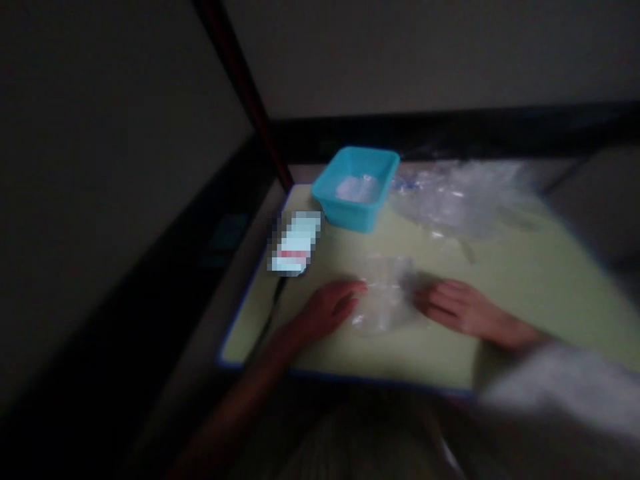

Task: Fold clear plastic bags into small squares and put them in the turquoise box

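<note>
A clear plastic bag (384, 293) lies on the light yellow tabletop between my two hands, its surface crinkled and shiny. My left hand (333, 308) is at the bag's left side, with a gap between thumb and forefinger and the fingertips at the bag's edge. On the other side, my right hand (453, 308) rests with its fingers bent towards the bag's right edge. Its fingertips are dark and blurred, so any grip there is hidden.
A turquoise plastic basin (367, 217) holding whitish, clear plastic pieces stands at the back. Right of it spreads a heap of clear plastic bags (455, 200). A lit phone (297, 241), its screen blurred out, lies at the left edge with a dark cord (273, 310).
</note>
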Tool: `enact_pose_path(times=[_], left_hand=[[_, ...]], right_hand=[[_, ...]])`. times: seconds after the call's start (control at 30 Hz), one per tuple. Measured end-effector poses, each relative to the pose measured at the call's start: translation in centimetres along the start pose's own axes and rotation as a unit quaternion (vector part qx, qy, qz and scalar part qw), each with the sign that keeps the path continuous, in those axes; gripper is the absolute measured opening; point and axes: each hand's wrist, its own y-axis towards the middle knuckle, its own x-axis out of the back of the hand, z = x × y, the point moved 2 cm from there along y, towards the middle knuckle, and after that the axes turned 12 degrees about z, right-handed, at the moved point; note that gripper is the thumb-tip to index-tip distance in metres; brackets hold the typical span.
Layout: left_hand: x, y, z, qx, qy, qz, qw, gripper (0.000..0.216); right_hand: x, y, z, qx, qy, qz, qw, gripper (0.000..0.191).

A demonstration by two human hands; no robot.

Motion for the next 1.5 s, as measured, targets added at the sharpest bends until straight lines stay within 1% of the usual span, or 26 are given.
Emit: enact_pose_path(times=[0.07,0.17,0.23,0.3,0.33,0.4,0.47,0.53,0.6,0.67,0.7,0.77,0.87,1.0,1.1,1.23,1.37,1.43,1.5], left_hand=[[0.2,0.0,0.0,0.004,-0.013,-0.010,1.000,0.025],[0.4,0.0,0.2,0.016,-0.034,-0.042,0.998,0.024],[0.5,0.1,0.3,0.025,-0.047,-0.056,0.997,0.022],[0.5,0.2,0.3,0.035,-0.063,-0.064,0.995,0.020],[0.6,0.3,0.3,0.041,-0.075,-0.067,0.994,0.019],[0.6,0.6,0.4,0.056,-0.114,-0.071,0.989,0.020],[0.7,1.0,0.7,0.068,-0.168,-0.073,0.981,0.026],[0.7,1.5,1.2,0.075,-0.217,-0.072,0.971,0.032],[0.8,1.9,1.6,0.079,-0.245,-0.076,0.963,0.034],[0.8,2.3,1.9,0.083,-0.257,-0.079,0.959,0.035],[0.9,2.4,2.0,0.085,-0.262,-0.082,0.958,0.036],[0.8,2.7,2.1,0.091,-0.271,-0.082,0.955,0.038],[0.7,2.9,1.8,0.106,-0.277,-0.089,0.951,0.048],[0.3,2.7,1.2,0.123,-0.280,-0.086,0.948,0.060],[-0.1,2.5,0.7,0.140,-0.271,-0.078,0.949,0.065],[-0.2,2.8,0.5,0.167,-0.252,-0.093,0.949,0.069],[-0.3,3.2,0.7,0.181,-0.253,-0.092,0.946,0.071],[-0.2,3.2,0.7,0.179,-0.255,-0.091,0.946,0.069],[-0.1,3.1,0.5,0.172,-0.245,-0.096,0.950,0.065]], right_hand=[[-0.5,-0.1,-0.3,-0.012,0.009,0.005,1.000,0.029],[-0.8,-0.2,-0.6,-0.003,0.026,0.018,0.999,0.028],[-0.9,-0.3,-0.8,-0.004,0.045,0.012,0.999,0.027],[-0.8,-0.2,-1.1,-0.031,0.096,0.002,0.995,0.026],[-0.7,-0.1,-1.3,-0.059,0.137,0.000,0.989,0.026],[-0.8,0.2,-1.8,-0.146,0.234,0.013,0.961,0.026],[-0.9,0.7,-2.5,-0.243,0.327,0.039,0.912,0.028],[-1.2,1.2,-3.0,-0.315,0.403,0.051,0.858,0.030],[-1.4,1.8,-3.4,-0.359,0.459,0.033,0.812,0.028],[-1.6,2.1,-3.6,-0.396,0.489,0.001,0.777,0.025],[-1.7,2.2,-3.6,-0.413,0.499,-0.013,0.762,0.027],[-1.8,2.3,-3.5,-0.441,0.509,-0.035,0.739,0.035],[-1.8,2.2,-3.2,-0.457,0.517,-0.054,0.722,0.044],[-1.6,2.2,-2.9,-0.452,0.527,-0.050,0.718,0.049],[-1.2,2.2,-2.7,-0.451,0.508,-0.038,0.733,0.047],[-0.8,2.2,-2.6,-0.452,0.441,-0.007,0.775,0.044],[-1.1,2.1,-2.5,-0.429,0.373,0.040,0.822,0.042],[-1.3,2.0,-2.4,-0.406,0.331,0.040,0.851,0.037],[-1.4,1.9,-2.2,-0.365,0.283,0.029,0.886,0.034]])
